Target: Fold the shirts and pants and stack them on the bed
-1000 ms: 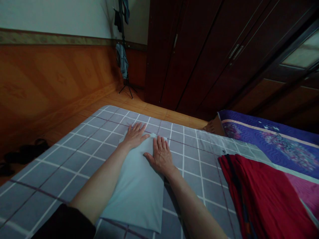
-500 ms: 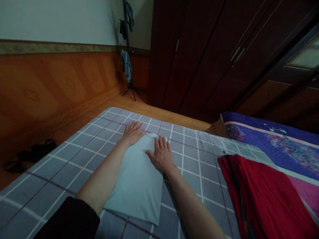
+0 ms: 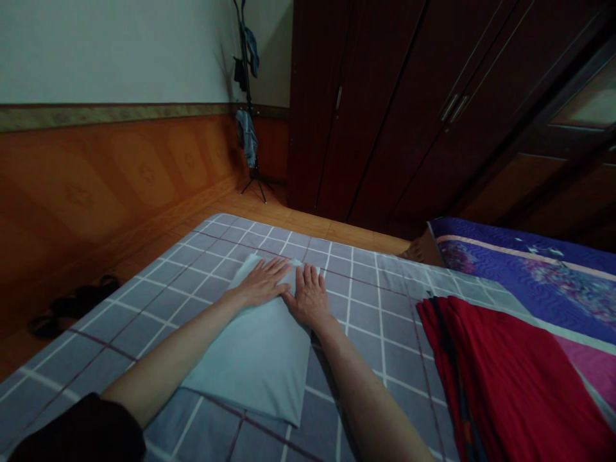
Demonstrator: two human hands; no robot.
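Note:
A pale blue-grey folded cloth (image 3: 255, 359) lies flat on a bed with a grey checked sheet (image 3: 370, 321). Across the cloth's far part rests my left hand (image 3: 264, 282), palm down with the fingers spread. My right hand (image 3: 308, 296) lies palm down at the far right edge of the cloth, its fingers stretched out. The thumbs of both hands meet or nearly meet. Neither hand holds anything.
Red folded fabric (image 3: 520, 378) lies on the bed at the right. Beyond it is a purple floral mattress (image 3: 510, 256). A dark wardrobe (image 3: 366, 115) and a coat stand (image 3: 248, 96) are at the back. Dark footwear (image 3: 77, 300) sits on the floor at left.
My left hand has moved right, onto the cloth and close to my right hand. More of the cloth's far left edge shows. My right hand has hardly moved, and the view has shifted slightly.

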